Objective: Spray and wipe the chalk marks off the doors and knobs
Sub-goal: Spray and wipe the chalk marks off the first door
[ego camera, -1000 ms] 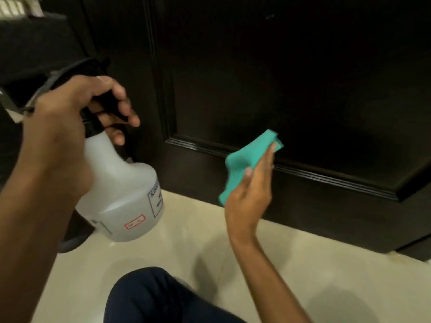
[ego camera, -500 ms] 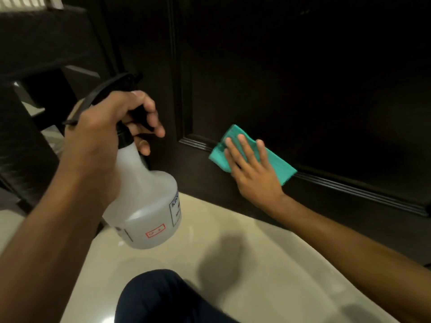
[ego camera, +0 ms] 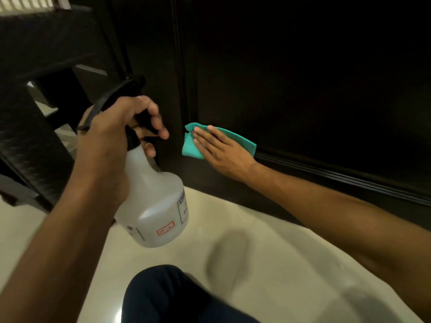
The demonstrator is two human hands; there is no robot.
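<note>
Cloth [ego camera: 235, 137]: one, pressed flat by right hand [ego camera: 224, 151] on door [ego camera: 303, 78] | left hand [ego camera: 112, 138] grip: one spray bottle [ego camera: 156, 206]

A home interior, by the dark panelled wooden door [ego camera: 303, 78]; glossy cream tiled floor [ego camera: 256, 241] beneath it.

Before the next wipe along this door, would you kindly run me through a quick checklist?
1. Teal cloth flat against the dark door: ok.
2. Right hand presses the cloth with straight fingers: ok.
3. Left hand grips the spray bottle at its neck: ok.
4. Nozzle aimed at the door: cannot tell.
5. Chalk marks left near the cloth: cannot tell, the door is too dark.
</note>
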